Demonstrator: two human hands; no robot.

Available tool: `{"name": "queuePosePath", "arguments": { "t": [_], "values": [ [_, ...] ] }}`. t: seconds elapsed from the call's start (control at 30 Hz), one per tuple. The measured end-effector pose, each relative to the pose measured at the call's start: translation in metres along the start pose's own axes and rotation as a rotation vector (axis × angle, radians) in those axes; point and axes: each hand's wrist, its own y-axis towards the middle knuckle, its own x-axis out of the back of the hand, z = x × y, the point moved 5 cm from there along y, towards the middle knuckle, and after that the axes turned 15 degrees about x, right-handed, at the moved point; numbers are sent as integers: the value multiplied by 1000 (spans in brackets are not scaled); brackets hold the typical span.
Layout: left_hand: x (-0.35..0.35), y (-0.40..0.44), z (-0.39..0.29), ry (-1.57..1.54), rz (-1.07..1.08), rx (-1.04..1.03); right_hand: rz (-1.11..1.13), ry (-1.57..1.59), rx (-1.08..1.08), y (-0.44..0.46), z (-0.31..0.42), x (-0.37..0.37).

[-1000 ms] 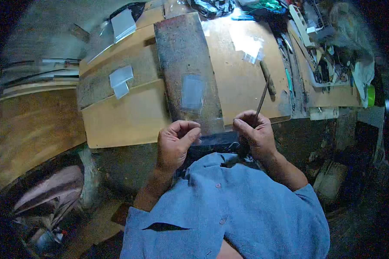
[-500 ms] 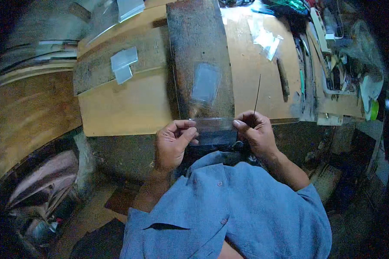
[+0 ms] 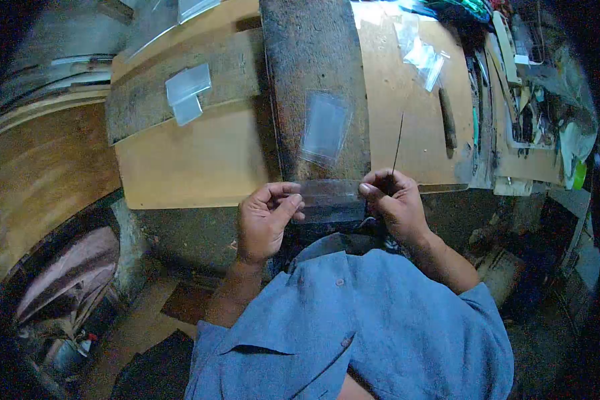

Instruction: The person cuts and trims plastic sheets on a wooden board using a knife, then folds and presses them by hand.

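My left hand pinches the left end of a clear plastic sheet, thumb against the fingers. The opposite end sits between thumb and fingers of my right hand. Held level, the sheet spans the gap just in front of the near end of a dark wooden board. A thin dark rod sticks up out of my right hand, pointing away from me; its lower end is hidden in the fingers. On the board, just beyond the held sheet, lie several clear rectangular sheets, loosely stacked.
More clear pieces lie on the left of the bench, and a bright pile of them at the back right. A dark stick rests on the right board. Tools and a power strip crowd the far right.
The view has shifted slightly, so the bench things sit a little differently in the frame. Both hands keep the same hold on the sheet, almost unmoved.
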Motion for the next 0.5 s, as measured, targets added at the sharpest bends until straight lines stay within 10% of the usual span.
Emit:
{"name": "queuePosePath", "arguments": {
  "t": [0.5],
  "values": [
    [5,11,-10,57,3,-1,-36,-22,48,5,-6,-1]
  ]
}}
